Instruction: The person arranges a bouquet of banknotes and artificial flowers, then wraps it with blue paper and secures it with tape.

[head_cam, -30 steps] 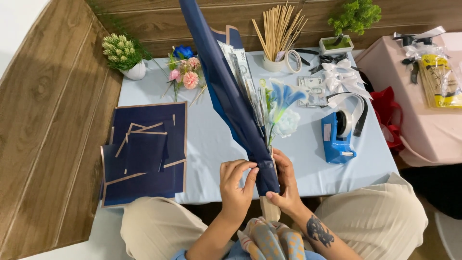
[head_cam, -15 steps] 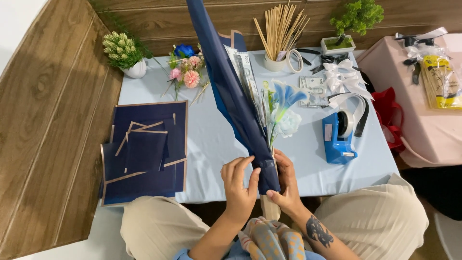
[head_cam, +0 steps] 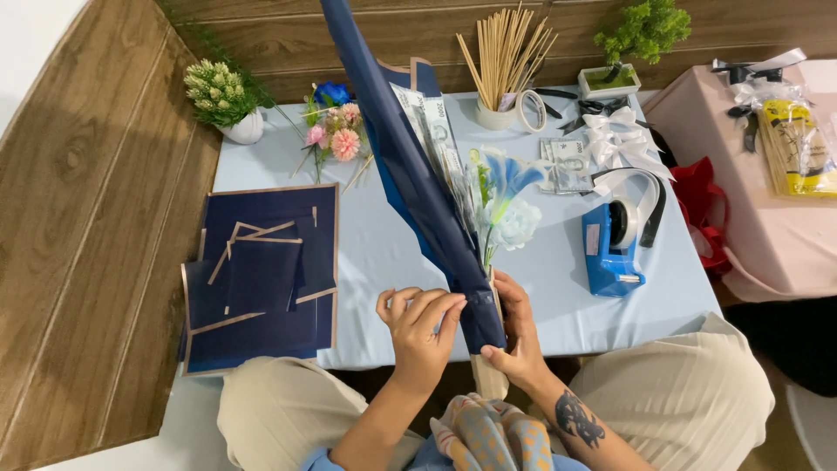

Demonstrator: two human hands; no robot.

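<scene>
- The bouquet (head_cam: pixel 436 187) stands tilted over the near edge of the light blue table (head_cam: pixel 384 253), its top leaning away and to the left, out of view at the upper edge.
- Its outer layer is navy wrapping paper (head_cam: pixel 397 139) with a thin tan border; banknotes (head_cam: pixel 436 131), a blue artificial flower (head_cam: pixel 506 174) and a white one (head_cam: pixel 516 222) show on its right side.
- The left hand (head_cam: pixel 418 336) lies against the lower left of the wrap, fingers together and curved, fingertips pressed on the paper at the narrow neck.
- The right hand (head_cam: pixel 519 336) grips the neck from the right, thumb and fingers clamped around the paper; a pale stem end (head_cam: pixel 488 377) projects below it.
- A stack of navy paper sheets (head_cam: pixel 261 279) lies on the left part of the table, well apart from the hands.
- A blue tape dispenser (head_cam: pixel 615 244) stands on the right part of the table, near the bouquet.
- At the far edge: a cup of wooden sticks (head_cam: pixel 504 61), a tape roll (head_cam: pixel 530 109), white ribbon bows (head_cam: pixel 621 135), loose pink flowers (head_cam: pixel 336 135), and a white pot of pale buds (head_cam: pixel 222 100).
- A small green plant (head_cam: pixel 632 39) stands at the far right corner.
- A pink-covered table (head_cam: pixel 750 218) adjoins on the right.
</scene>
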